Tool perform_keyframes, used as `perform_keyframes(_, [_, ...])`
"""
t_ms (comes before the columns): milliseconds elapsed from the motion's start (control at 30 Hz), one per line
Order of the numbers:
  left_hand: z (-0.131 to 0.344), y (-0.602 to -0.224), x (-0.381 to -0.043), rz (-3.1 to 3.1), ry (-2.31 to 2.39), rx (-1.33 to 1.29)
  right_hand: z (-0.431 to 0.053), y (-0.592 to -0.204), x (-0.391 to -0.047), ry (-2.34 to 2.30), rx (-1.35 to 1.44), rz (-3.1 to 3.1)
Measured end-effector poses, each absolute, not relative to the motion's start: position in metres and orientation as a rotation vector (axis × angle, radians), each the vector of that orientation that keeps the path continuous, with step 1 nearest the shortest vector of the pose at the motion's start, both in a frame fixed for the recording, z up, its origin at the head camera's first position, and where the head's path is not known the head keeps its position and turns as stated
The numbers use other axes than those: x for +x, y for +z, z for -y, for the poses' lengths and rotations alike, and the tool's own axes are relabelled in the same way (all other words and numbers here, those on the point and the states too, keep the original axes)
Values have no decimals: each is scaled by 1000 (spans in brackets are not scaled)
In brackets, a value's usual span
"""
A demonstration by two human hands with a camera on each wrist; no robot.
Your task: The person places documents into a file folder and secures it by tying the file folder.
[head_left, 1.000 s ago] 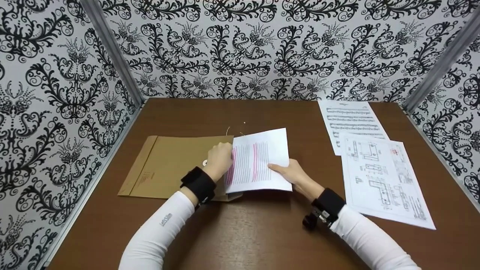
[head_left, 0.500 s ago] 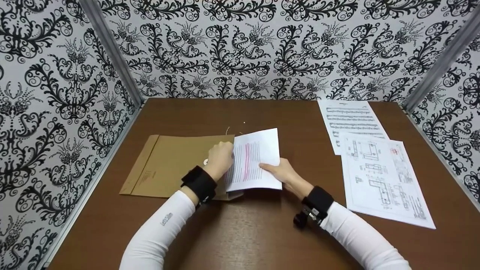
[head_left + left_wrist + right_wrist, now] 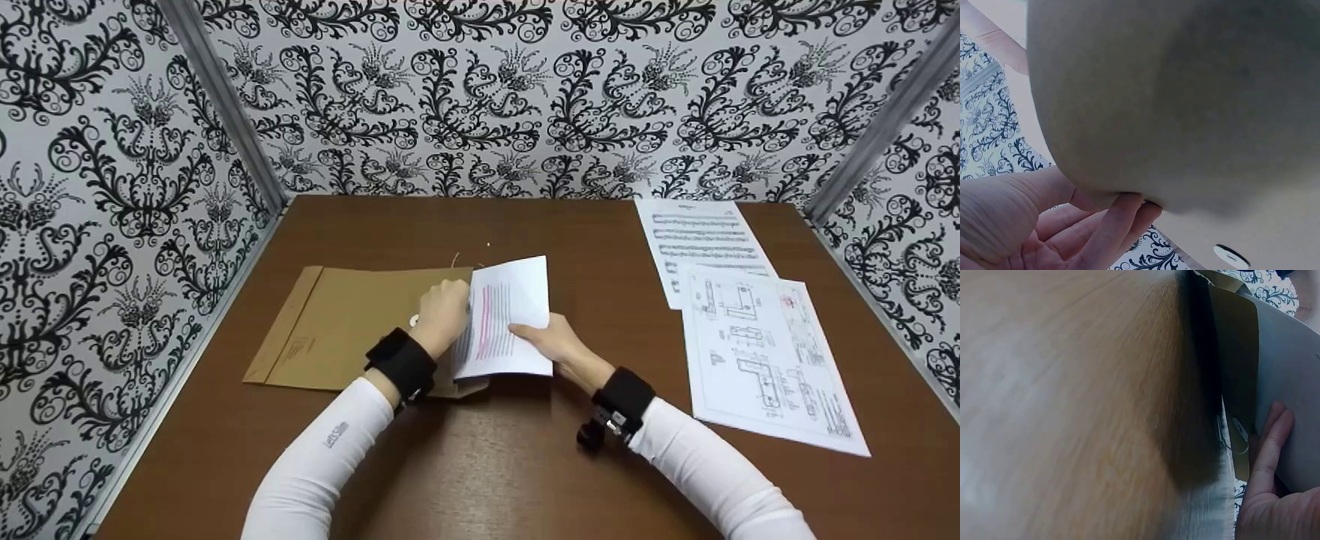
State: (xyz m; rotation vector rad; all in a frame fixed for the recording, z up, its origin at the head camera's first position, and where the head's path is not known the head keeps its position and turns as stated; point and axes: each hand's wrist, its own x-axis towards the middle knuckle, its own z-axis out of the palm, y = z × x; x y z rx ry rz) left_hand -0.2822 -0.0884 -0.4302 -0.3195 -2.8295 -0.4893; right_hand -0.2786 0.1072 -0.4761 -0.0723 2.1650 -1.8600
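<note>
A brown paper envelope (image 3: 352,322) lies on the table with its mouth toward the right. At that mouth my left hand (image 3: 444,313) pinches the edge; the left wrist view has the thumb and fingertips (image 3: 1123,216) on the envelope's brown panel (image 3: 1129,112). White printed paper with pink highlighting (image 3: 514,311) is partly inside, its left portion hidden. My right hand (image 3: 553,341) grips the paper's right edge, thumb on top. In the right wrist view, fingers (image 3: 1269,455) support the paper's underside (image 3: 1292,360), near the envelope flap (image 3: 1235,343) and its string-tie disc (image 3: 1239,428).
On the right of the brown table (image 3: 480,480) lies a sheet of music (image 3: 705,232), partly overlapped by a technical drawing (image 3: 750,352). Patterned walls (image 3: 480,97) stand behind and at the sides.
My right hand has moved left, sliding the paper further into the envelope, so less of the print shows. The envelope has shifted slightly right; my left hand keeps its hold on the mouth.
</note>
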Motion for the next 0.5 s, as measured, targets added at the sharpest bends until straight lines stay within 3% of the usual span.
perform_keyframes(133, [88,-429,-284,2851,-489,-309,-100,-491,-286,-1858,-3,-2250])
perform_keyframes(500, [89,-431,-286,2864,-481,-301,-101,-490,-287,-1861,4,-2138])
